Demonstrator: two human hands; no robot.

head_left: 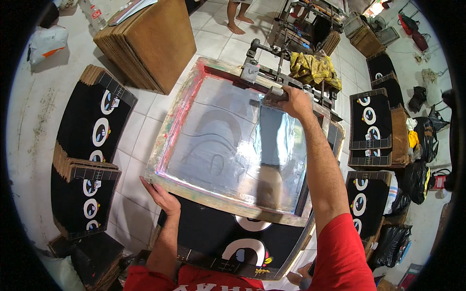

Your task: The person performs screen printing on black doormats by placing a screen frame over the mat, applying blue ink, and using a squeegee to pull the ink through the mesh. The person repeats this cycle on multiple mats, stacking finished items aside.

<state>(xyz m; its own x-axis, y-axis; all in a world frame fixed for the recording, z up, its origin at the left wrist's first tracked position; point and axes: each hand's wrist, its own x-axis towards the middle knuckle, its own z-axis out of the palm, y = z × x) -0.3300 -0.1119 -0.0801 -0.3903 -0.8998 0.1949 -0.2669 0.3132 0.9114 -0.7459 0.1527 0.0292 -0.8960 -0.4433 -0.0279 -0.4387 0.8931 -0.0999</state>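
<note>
A screen printing frame [204,194] with a wooden rim and pale mesh lies tilted before me, over a black printed panel [204,230] with white round shapes. At the far right of the mesh, my right hand [297,103] is closed round the handle of a squeegee [275,94]; its blade is partly hidden. A wet, shiny blue-grey reflection shows on the mesh below it. My left hand [167,200] rests against the near left corner of the frame, fingers stretched out and holding nothing.
A metal clamp rail [279,72] holds the frame's far edge, with a yellow stained cloth [315,70] on it. Stacks of black printed panels [94,126] stand left, more panels [370,121] right. Brown boards [155,43] stand far left. A person's legs [236,19] show beyond.
</note>
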